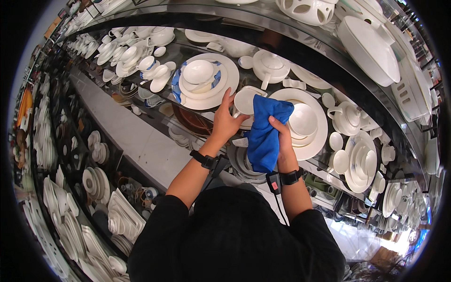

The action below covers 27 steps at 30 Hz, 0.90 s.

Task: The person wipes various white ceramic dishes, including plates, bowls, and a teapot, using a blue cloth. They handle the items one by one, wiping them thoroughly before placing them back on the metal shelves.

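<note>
My right hand [284,143] grips a crumpled blue cloth [268,134], thumb on top, the cloth hanging down toward me. The cloth overlaps the right side of a white cup [244,102], and whether it touches the cup I cannot tell. My left hand [225,121] is at the cup's left side, fingers stretched up and thumb apart, with the cup's handle [236,114] near the gap between them. To the left sits a stack of white plates [229,89] topped by a bowl [198,72]. Right of the cloth, a bowl [302,119] rests on stacked plates [317,141].
Behind the cup stands a white teapot [271,66]; another teapot [346,117] is farther right. Over the glass shelf runs an upper shelf edge [235,26], carrying a large lidded dish [369,49]. More shelves of white dishes [96,184] line the left, across a pale aisle floor [141,141].
</note>
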Available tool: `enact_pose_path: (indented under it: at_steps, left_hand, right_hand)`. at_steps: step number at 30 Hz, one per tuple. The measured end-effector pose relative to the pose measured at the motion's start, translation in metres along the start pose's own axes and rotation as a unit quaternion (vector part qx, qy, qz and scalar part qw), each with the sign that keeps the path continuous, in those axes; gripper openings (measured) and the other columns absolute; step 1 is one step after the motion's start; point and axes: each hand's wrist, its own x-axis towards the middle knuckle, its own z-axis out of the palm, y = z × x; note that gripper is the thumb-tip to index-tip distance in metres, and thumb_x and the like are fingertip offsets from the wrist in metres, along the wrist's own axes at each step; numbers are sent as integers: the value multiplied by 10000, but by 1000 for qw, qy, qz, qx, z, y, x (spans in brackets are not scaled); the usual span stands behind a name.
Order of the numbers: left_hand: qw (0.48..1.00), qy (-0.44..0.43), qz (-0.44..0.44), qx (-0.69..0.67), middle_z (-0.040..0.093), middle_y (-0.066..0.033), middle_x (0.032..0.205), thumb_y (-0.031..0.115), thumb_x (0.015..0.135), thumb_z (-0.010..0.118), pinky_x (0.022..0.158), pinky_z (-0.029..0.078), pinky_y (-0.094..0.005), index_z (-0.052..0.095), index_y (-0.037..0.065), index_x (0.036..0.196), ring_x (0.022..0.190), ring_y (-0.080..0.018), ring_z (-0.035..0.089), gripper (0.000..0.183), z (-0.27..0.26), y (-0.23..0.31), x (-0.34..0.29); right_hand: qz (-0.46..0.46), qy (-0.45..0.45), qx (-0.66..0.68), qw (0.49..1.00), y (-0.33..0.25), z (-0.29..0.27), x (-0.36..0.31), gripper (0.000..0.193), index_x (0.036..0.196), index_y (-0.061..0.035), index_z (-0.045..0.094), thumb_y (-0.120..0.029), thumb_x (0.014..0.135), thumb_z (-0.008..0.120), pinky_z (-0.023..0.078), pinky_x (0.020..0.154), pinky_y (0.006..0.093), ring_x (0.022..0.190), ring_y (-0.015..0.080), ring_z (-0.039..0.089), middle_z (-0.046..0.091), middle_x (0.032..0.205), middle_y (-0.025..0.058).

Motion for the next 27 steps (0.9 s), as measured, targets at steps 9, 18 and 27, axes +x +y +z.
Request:
enact_pose_path:
  at_steps: [9,18,27]
  left_hand:
    - [999,-23,15,37,519,-224,1346,154,690,839,1032,408,-392,263,4,1460,1253,-358,506,973,-14,-4,-2]
    - [968,102,150,174,471,-215,1343,118,648,854,1056,372,-444,411,42,1371,1256,-378,452,851,-142,-55,44]
    - [979,-127,114,113,405,-249,1403,218,547,910,1080,338,-467,225,4,1469,1303,-405,392,1168,-173,-97,133]
  right_hand:
    - [-23,21,-15,999,5,3,-8,554,1322,4,443,-149,850,690,525,867,371,1001,241,624,610,1163,128]
    - [-106,72,19,992,20,25,-63,689,1407,-15,365,-484,937,553,513,916,429,1074,302,604,561,1273,207]
    - [-159,223,-92,957,91,131,-49,568,1279,59,457,17,728,586,518,906,410,995,301,639,621,1136,188]
